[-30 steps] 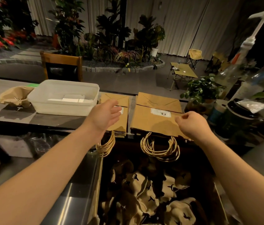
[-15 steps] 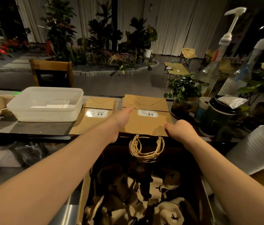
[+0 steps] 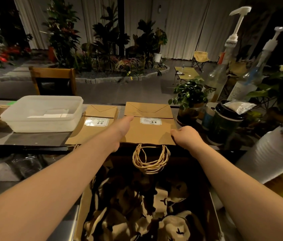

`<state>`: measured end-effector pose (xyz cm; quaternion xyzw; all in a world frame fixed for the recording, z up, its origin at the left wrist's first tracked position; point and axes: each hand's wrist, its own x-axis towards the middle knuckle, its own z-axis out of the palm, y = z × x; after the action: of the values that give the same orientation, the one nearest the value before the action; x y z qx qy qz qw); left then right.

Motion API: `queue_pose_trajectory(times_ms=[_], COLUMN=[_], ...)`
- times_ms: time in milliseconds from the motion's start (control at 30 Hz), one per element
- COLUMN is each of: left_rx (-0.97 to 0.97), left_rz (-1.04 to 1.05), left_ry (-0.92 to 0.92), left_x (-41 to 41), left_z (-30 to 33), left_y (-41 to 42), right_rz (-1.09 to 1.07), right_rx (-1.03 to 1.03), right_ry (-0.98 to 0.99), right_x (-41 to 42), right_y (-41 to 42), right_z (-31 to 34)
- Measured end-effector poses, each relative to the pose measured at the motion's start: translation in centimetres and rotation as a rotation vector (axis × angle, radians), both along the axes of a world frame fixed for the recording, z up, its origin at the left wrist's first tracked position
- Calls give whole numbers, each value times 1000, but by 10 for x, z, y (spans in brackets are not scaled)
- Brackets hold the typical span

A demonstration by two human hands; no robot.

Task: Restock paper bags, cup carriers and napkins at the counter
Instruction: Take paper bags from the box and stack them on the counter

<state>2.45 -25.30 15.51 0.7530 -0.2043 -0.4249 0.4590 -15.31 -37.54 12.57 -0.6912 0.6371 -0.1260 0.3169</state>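
Dark counter (image 3: pixel 33 140), right paper bag stack (image 3: pixel 151 133) under the fingers (image 3: pixel 128 119), left bag stack (image 3: pixel 93 131) just left of them, clear plastic tub (image 3: pixel 41 115) further left, potted plant (image 3: pixel 187 101) to their right

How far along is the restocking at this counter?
Partly done, it seems. Two stacks of paper bags lie flat on the counter: a left stack and a right stack. The right one is in hand: the left hand rests flat on it and the right hand touches its edge. A plastic tub holds a few white sheets, possibly napkins. No cup carriers are clearly visible.
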Motion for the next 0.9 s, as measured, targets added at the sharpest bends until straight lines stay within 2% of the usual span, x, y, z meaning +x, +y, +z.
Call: queue_pose_trajectory(times_ms=[333, 633, 900], left_rx=[-39, -43, -45], left_rz=[24, -25, 33], left_ry=[16, 58, 79], left_x=[7, 15, 5], left_z=[-1, -3, -1], left_y=[-16, -20, -13], right_rz=[-3, -8, -32], right_rx=[64, 24, 23], right_ry=[-92, -66, -125], right_x=[8, -5, -11], right_y=[-16, -15, -10], right_z=[-1, 9, 6])
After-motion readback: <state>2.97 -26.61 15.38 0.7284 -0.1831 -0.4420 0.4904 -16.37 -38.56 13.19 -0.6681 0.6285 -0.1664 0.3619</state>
